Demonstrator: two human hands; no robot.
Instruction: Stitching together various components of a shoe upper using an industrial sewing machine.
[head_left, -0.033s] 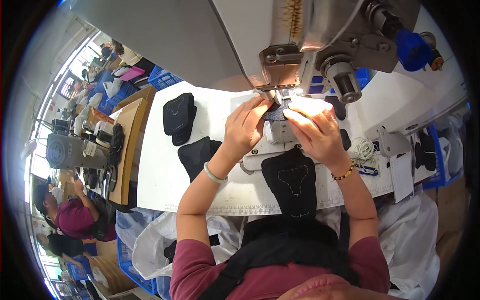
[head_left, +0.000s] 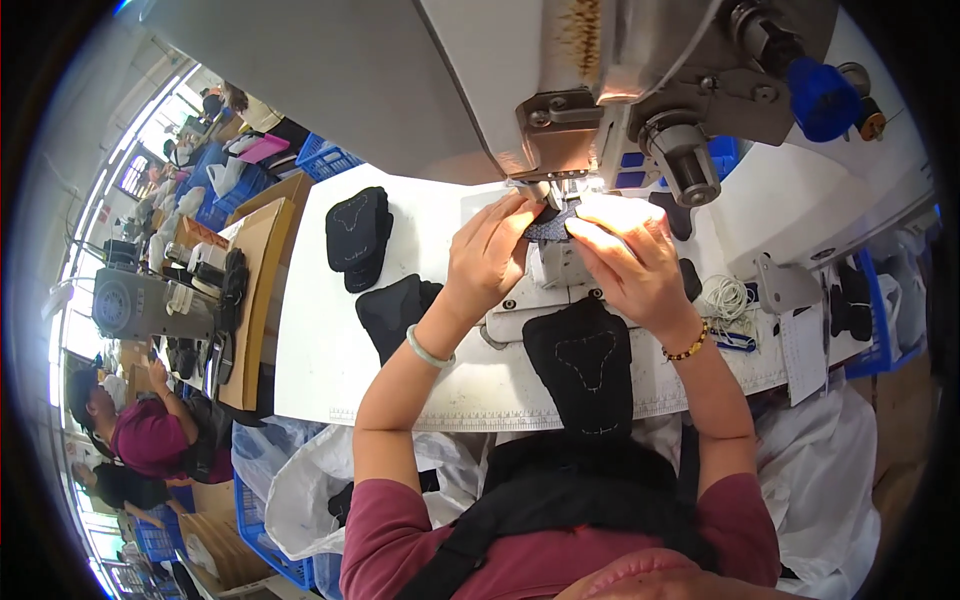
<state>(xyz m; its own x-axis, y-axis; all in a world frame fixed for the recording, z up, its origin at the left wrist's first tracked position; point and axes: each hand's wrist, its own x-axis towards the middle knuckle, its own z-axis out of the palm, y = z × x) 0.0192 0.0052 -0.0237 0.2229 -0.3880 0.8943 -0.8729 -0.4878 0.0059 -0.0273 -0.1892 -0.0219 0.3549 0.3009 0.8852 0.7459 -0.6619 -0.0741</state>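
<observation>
My left hand [head_left: 488,255] and my right hand [head_left: 635,260] pinch a small dark grey, textured piece of fabric [head_left: 548,231] from its two sides. They hold it right at the presser foot area of a white sewing machine [head_left: 480,90]. Fingertips and the machine head hide part of the fabric. Below my hands, a black fabric piece with light stitching [head_left: 580,350] hangs over the table's near edge. Left of my left forearm lies another black piece [head_left: 392,308], and farther left a small stack of stitched black pieces [head_left: 357,232].
Tangled white thread [head_left: 727,296] and blue-handled thread snips [head_left: 737,342] lie on the white table [head_left: 310,330] to the right. White plastic bags [head_left: 825,470] hang under the near edge. A blue crate [head_left: 878,310] stands far right. Other people sit at left, one in maroon [head_left: 150,435].
</observation>
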